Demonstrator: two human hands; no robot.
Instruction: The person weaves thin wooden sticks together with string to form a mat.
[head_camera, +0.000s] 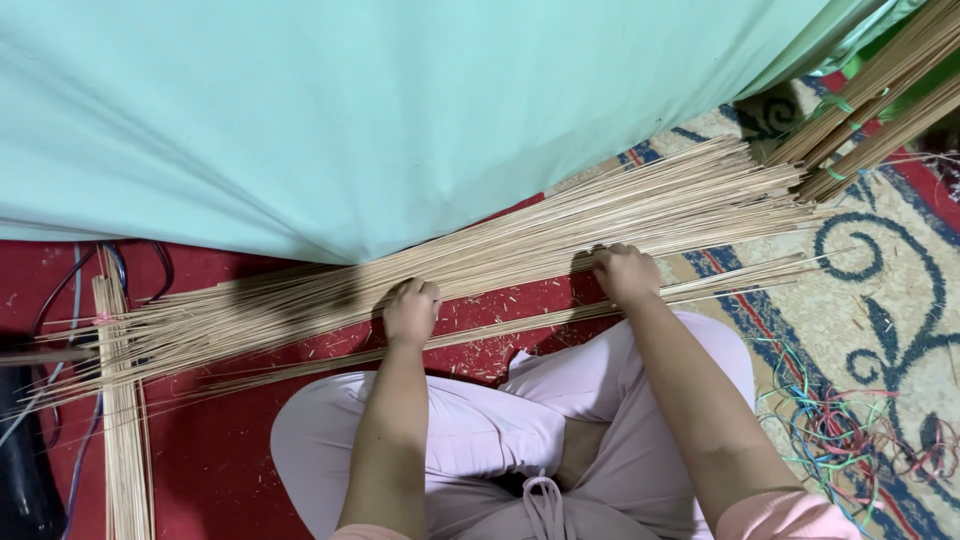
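Nearest the cam: your crossed legs in pale pink trousers (480, 440), seated on the floor, knees spread L and R so both forearms pass over them w/o obstruction.

Your left hand (411, 312) rests knuckles-up on the near edge of the loose spread of thin tan sticks (520, 255), fingers curled down into the sticks; whether it is clamped on a few or only pressing cannot be told. Your right hand (625, 272) sits further along the same spread, fingers likewise bent over the sticks, pressing them flat to the floor. Hands are well apart, which steadies the long sticks at two pts.

The sticks lie in a fan running L to R across the red mat (220, 450), splinters and dust scattered beneath. At the L edge a tied bundle of sticks (122, 440) lies crosswise beside dark cables (60, 300). To your R, a tangle of coloured strings (830, 420) lies on the patterned carpet (880, 300), within reach.

Further off: more tied bundles (870, 110) at top R, and a pale green cloth (400, 100) hanging over the far side of the spread.
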